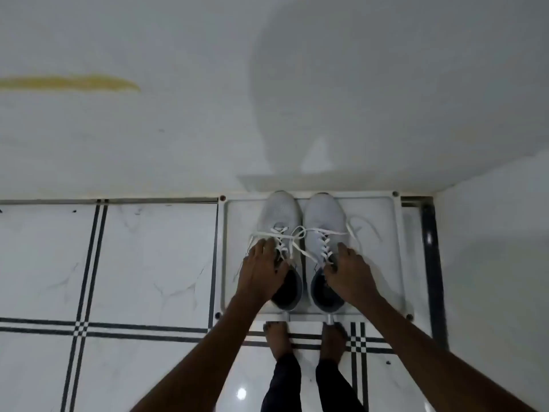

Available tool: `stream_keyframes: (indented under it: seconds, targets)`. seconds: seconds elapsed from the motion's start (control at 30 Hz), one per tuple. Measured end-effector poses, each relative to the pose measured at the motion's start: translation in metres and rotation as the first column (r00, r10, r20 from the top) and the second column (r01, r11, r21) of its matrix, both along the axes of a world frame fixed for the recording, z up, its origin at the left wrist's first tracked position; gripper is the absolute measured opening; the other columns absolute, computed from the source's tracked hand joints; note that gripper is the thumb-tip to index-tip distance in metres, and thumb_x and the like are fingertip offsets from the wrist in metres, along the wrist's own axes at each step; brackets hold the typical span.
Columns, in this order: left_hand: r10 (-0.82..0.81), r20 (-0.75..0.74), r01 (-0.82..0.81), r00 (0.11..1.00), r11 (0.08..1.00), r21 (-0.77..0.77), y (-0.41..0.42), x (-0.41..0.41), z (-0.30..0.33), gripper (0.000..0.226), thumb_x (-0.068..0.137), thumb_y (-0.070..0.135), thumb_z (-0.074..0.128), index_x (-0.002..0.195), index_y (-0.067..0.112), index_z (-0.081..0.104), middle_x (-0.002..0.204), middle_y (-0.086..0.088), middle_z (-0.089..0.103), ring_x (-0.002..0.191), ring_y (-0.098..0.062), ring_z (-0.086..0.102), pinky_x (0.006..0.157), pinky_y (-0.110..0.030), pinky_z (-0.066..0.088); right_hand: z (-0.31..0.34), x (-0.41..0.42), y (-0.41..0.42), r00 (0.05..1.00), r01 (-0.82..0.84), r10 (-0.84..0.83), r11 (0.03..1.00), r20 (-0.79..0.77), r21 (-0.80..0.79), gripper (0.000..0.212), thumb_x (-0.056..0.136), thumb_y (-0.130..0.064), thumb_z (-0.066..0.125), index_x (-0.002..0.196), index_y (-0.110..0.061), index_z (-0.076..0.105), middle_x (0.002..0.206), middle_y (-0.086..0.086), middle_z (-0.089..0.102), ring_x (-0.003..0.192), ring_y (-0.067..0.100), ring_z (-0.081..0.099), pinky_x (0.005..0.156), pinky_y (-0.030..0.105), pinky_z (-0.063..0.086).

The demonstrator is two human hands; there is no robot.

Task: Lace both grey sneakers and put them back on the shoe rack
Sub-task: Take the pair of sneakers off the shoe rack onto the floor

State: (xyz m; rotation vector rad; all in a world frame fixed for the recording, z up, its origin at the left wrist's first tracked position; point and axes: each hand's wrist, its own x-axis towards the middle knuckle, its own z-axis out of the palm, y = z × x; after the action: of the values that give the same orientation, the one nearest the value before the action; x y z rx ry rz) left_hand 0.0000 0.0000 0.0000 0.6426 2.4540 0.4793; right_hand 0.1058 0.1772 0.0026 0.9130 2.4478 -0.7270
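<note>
Two grey sneakers stand side by side, toes toward the wall, on the white top of the shoe rack (237,221). My left hand (263,272) grips the left sneaker (280,212) at its collar, fingers over the tongue. My right hand (349,272) holds the right sneaker (323,212) the same way. White laces (300,233) cross between the two shoes and trail loose over the rack on the right. Both shoes look laced up the front.
The rack sits in a corner, with a white wall (267,99) behind and another wall at the right. My bare feet (306,340) stand on the white tiled floor (133,263) with black lines, just in front of the rack.
</note>
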Motion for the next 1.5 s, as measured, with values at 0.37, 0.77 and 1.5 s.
stream_keyframes:
  seconds: [0.37, 0.77, 1.5]
  targets:
    - [0.12, 0.037, -0.119, 0.992, 0.992, -0.028, -0.017, 0.024, -0.033, 0.077, 0.09, 0.014, 0.06, 0.155, 0.015, 0.017, 0.132, -0.017, 0.053, 0.103, -0.037, 0.063, 0.078, -0.042, 0.054, -0.03, 0.024, -0.016, 0.978, 0.173, -0.175, 0.984, -0.115, -0.031, 0.071, 0.081, -0.002, 0.062, 0.145, 0.003, 0.033, 0.12, 0.026, 0.059, 0.102, 0.046, 0.061, 0.082, 0.048, 0.052]
    - [0.231, -0.038, -0.232, 0.972, 0.973, -0.018, -0.036, 0.061, 0.007, 0.064, 0.088, 0.003, 0.049, 0.15, 0.013, 0.036, 0.113, -0.019, 0.068, 0.1, -0.038, 0.064, 0.083, -0.041, 0.049, 0.009, 0.059, -0.03, 0.985, 0.139, -0.136, 0.99, -0.11, 0.017, 0.029, 0.079, 0.002, 0.058, 0.108, 0.0, 0.053, 0.093, 0.022, 0.067, 0.09, 0.045, 0.065, 0.073, 0.043, 0.051]
    - [0.189, -0.019, -0.185, 0.982, 0.976, 0.117, -0.211, 0.283, -0.02, 0.06, 0.089, 0.003, 0.049, 0.148, 0.012, 0.041, 0.104, -0.02, 0.069, 0.093, -0.036, 0.065, 0.078, -0.04, 0.049, -0.015, 0.284, -0.2, 0.959, 0.25, -0.244, 0.968, -0.145, 0.022, 0.022, 0.079, 0.001, 0.053, 0.1, -0.002, 0.059, 0.091, 0.022, 0.068, 0.087, 0.043, 0.064, 0.068, 0.036, 0.045]
